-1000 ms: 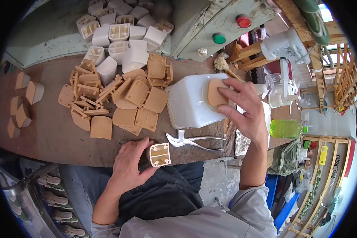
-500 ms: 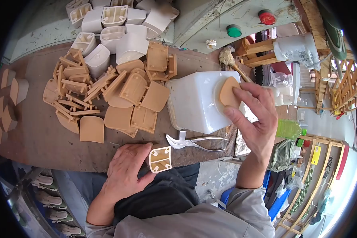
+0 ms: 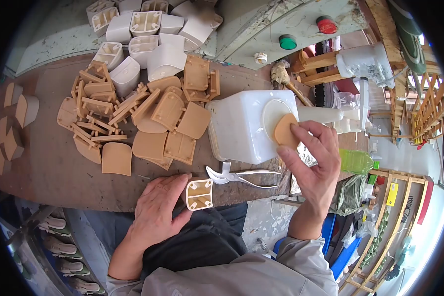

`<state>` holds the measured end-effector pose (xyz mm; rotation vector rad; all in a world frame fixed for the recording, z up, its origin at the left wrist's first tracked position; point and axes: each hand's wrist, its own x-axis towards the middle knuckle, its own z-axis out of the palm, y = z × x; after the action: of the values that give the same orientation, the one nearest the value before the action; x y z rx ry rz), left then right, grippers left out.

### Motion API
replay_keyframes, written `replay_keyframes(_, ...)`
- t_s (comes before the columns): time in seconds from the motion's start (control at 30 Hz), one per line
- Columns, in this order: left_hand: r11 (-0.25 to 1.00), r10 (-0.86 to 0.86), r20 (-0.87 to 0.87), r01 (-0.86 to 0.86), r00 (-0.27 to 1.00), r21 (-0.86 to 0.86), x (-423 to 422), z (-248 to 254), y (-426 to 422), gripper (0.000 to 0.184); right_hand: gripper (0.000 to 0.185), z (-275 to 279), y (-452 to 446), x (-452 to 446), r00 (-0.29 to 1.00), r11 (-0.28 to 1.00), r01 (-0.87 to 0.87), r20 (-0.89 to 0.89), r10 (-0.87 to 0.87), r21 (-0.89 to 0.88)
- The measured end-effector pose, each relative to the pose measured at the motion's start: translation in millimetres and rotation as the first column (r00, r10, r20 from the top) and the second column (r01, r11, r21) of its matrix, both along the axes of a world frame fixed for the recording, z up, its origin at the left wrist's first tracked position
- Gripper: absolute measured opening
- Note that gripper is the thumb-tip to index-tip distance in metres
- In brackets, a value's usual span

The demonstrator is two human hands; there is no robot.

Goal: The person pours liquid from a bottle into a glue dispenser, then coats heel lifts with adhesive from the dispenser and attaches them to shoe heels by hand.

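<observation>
My left hand is closed around a white shoe heel, whose hollow end with inner ribs and round sockets shows. It is at the bench's near edge. Pinched between thumb and fingers of my right hand is a tan heel cap. That cap overlaps the lower right of the round mouth of a white plastic container; whether they touch I cannot tell. Shoemaker's pincers lie between my hands. Many more tan caps, several with pegs showing, form a pile left of the container.
White heels are heaped at the back. Several capped heels stand at the far left of the brown bench. A brush lies behind the container. Shoes sit on a rack at lower left.
My right hand has drawn the tan cap slightly toward me, uncovering more of the container's round mouth. My left hand keeps the heel in nearly the same place. The view has shifted slightly.
</observation>
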<state>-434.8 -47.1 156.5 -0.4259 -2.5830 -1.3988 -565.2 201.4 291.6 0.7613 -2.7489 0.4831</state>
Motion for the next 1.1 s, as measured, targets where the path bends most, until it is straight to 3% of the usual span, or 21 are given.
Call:
replay_keyframes(0.13,1.000,-0.001,-0.021,0.001,1.000,0.019,-0.1,-3.3,0.6,0.078,0.041,7.1,5.9,-3.7,0.993,0.961,0.052,0.119,-0.020,-0.272)
replay_keyframes(0.27,0.999,-0.008,-0.021,0.008,1.000,0.035,1.1,-3.9,0.5,0.079,0.043,11.0,19.7,-10.6,0.922,0.766,-0.005,0.294,0.252,-0.642)
replay_keyframes(0.37,0.999,-0.001,-0.026,0.002,1.000,0.045,1.8,-5.4,0.9,0.079,0.054,9.9,19.9,-7.6,0.888,0.672,-0.031,0.288,0.359,-0.740)
replay_keyframes(0.57,1.000,0.005,0.022,-0.005,1.000,0.024,1.2,2.0,0.1,0.077,0.069,6.3,17.1,10.7,0.779,0.630,-0.323,0.179,0.600,-0.706)
replay_keyframes(0.7,1.000,0.015,0.066,-0.017,0.998,0.025,4.2,-0.3,-0.2,0.079,0.067,-15.8,3.9,35.7,0.714,0.656,-0.337,0.271,0.646,-0.676)
replay_keyframes(0.83,0.998,0.009,0.064,-0.013,0.998,0.059,5.5,-4.0,-1.0,0.083,0.053,-46.9,-16.5,56.8,0.783,0.816,-0.443,0.284,0.554,-0.372)
replay_keyframes(1.1,0.997,0.011,0.022,-0.013,1.000,0.077,5.2,-5.1,0.0,0.086,0.048,-72.7,-31.4,61.3,0.838,0.854,-0.503,0.164,0.520,-0.134)
